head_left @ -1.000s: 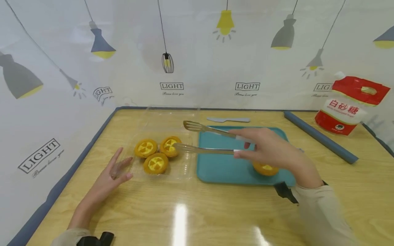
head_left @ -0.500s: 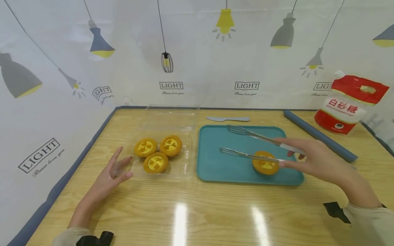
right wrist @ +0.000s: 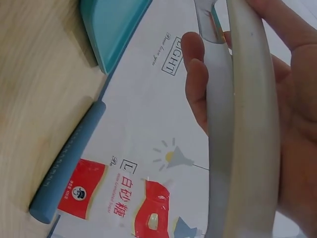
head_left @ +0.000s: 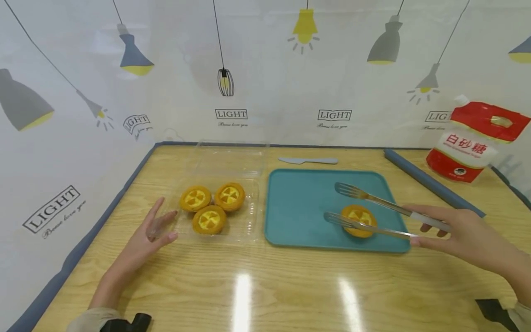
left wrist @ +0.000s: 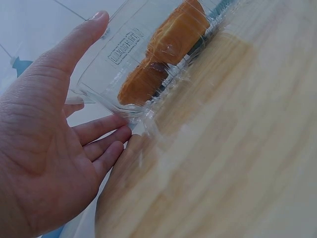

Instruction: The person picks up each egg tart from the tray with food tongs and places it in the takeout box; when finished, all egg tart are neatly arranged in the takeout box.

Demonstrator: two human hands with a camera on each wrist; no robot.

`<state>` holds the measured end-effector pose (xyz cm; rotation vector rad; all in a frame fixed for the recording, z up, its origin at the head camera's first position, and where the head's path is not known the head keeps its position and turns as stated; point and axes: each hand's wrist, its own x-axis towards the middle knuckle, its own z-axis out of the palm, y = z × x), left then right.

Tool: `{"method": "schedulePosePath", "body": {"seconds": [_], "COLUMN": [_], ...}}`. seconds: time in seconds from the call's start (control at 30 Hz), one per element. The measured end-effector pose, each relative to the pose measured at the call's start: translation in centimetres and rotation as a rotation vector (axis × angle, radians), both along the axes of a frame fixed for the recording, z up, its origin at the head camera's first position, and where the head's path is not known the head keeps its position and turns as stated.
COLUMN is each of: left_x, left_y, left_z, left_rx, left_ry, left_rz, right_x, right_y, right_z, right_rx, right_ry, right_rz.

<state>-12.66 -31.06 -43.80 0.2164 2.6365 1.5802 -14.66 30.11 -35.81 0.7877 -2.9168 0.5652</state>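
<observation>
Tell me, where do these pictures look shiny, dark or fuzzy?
Head view: two white streaks of glare on the wooden table, low in the picture; left wrist view: dim and bluish, the wood grain smeary, with little glints on the clear plastic box; right wrist view: the tongs look huge up close, and the wood grain at picture left is soft.

L hand is held at left, thumb spread from fingers; L forearm is angled in from nr left. R hand is curled in a grip at right, w/ thumb nearer & index farther; R forearm is angled in from nr right.
</observation>
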Motion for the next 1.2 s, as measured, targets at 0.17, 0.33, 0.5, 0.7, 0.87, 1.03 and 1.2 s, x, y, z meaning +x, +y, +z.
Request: {"method": "schedulePosePath", "body": {"seconds": [0.17,0.33,0.5,0.7,0.87,1.03,1.2], "left_x": [-0.1,-0.2,-0.1,0.2,0.3,0.3,0.3], "left_y": [0.1,0.1,0.1,0.1,-0.1,-0.1,0.0], "left_z": [0.1,0.3,0.4,0.3,0.2,0.2,0.4], "left_rx": [0.006,0.014,0.015,0.012,-0.003,0.009,0.025], "left_ry": [-0.007,-0.022,-0.040,-0.046,-0.026,-0.037,-0.052], "left_rz": [-0.005,-0.004,-0.004,0.000,0.000,-0.001,-0.001], "right_x": [0.0,-0.1,-0.5,-0.8,-0.8,-0.7,-0.9], "right_y": [1.1,2.0,2.4,2.5,2.7,2.7,2.6], "right_z": [0.7,0.7,0.7,0.7,0.7,0.4,0.3], "right_rx": [0.033,0.049,0.070,0.062,0.070,0.078,0.074], "right_ry": [-0.107,-0.176,-0.212,-0.253,-0.292,-0.334,-0.333], "right_rz": [-0.066,-0.114,-0.122,-0.133,-0.145,-0.132,-0.108]}}
